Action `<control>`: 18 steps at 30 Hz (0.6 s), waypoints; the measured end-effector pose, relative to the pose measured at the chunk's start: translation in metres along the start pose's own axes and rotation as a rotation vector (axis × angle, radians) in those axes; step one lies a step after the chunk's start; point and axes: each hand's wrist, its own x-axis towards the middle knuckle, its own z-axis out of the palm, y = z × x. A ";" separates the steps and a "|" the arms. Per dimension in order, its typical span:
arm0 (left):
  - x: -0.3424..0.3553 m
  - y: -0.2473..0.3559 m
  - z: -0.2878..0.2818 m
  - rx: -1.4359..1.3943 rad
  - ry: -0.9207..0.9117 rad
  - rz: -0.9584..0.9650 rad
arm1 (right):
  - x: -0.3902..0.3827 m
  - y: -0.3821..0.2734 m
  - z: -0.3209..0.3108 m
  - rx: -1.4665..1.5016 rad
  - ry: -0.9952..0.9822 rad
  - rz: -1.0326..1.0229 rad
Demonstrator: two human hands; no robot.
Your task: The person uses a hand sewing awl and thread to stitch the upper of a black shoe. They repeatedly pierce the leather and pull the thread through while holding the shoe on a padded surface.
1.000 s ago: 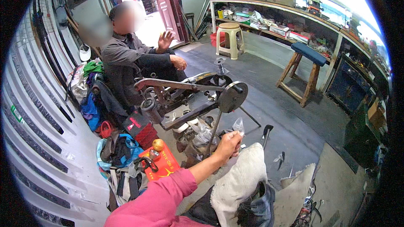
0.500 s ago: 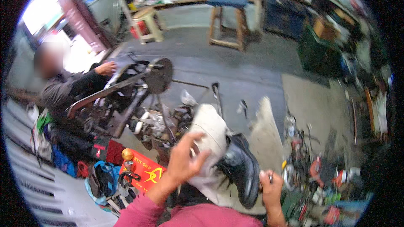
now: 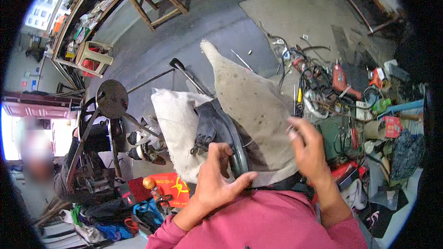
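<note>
A black leather shoe (image 3: 233, 142) lies across my lap on pale, stained cloths, its sole edge toward the right. My left hand (image 3: 214, 179) is at the shoe's near end, fingers curled against one side and thumb reaching past the other. To the right of the shoe, my right hand (image 3: 310, 152) is raised over the grey-beige cloth (image 3: 251, 96). Its thumb and forefinger are closed on something small and dark that I cannot make out. A whitish cloth (image 3: 177, 119) lies under the shoe's left side.
On the left stands a hand-cranked machine with a round wheel (image 3: 112, 99); a person sits behind it. A red box (image 3: 168, 186) lies near my left forearm. Tools, cables and a red power drill (image 3: 344, 82) crowd the right. A wooden stool (image 3: 161, 2) stands farther off.
My view has swung to the right. My left hand has come from above the whitish cloth onto the shoe's near end. My right hand has risen from beside the shoe, away to the right.
</note>
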 end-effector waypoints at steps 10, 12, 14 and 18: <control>0.000 -0.007 0.013 -0.369 -0.018 -0.110 | -0.042 -0.025 0.021 0.431 -0.388 0.005; 0.001 -0.008 0.014 -0.354 -0.031 -0.117 | -0.041 -0.024 0.020 0.411 -0.422 0.001; 0.002 -0.008 0.015 -0.353 -0.003 -0.113 | -0.041 -0.024 0.020 0.415 -0.441 -0.023; 0.004 -0.011 0.016 -0.512 -0.041 -0.124 | -0.042 -0.024 0.021 0.402 -0.447 -0.012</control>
